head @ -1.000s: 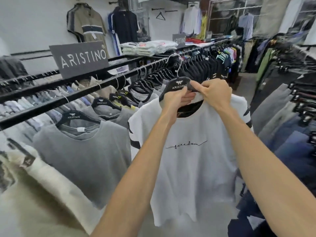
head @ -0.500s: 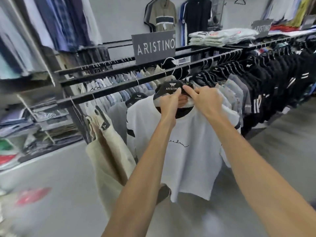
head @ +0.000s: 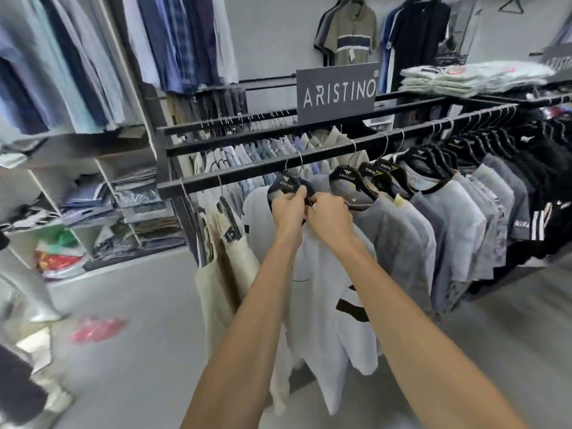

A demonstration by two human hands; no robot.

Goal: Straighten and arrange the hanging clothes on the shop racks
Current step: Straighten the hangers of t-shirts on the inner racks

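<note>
A white T-shirt with black sleeve stripes hangs on a black hanger whose hook sits over the black front rail. My left hand grips the hanger's shoulder at the collar. Beside it, my right hand pinches the collar and hanger, touching the left hand. A cream garment hangs to the left of the white shirt. Grey T-shirts on black hangers hang to its right.
A grey sign stands on the rack top. Folded shirts lie on the rack's right end, and dark clothes fill the rail further right. Shelves of folded clothes stand at left. Grey floor lies below.
The view has swung left and pulled back. The white shirt and both hands have moved left along the rail, near its end beside the cream garment.
</note>
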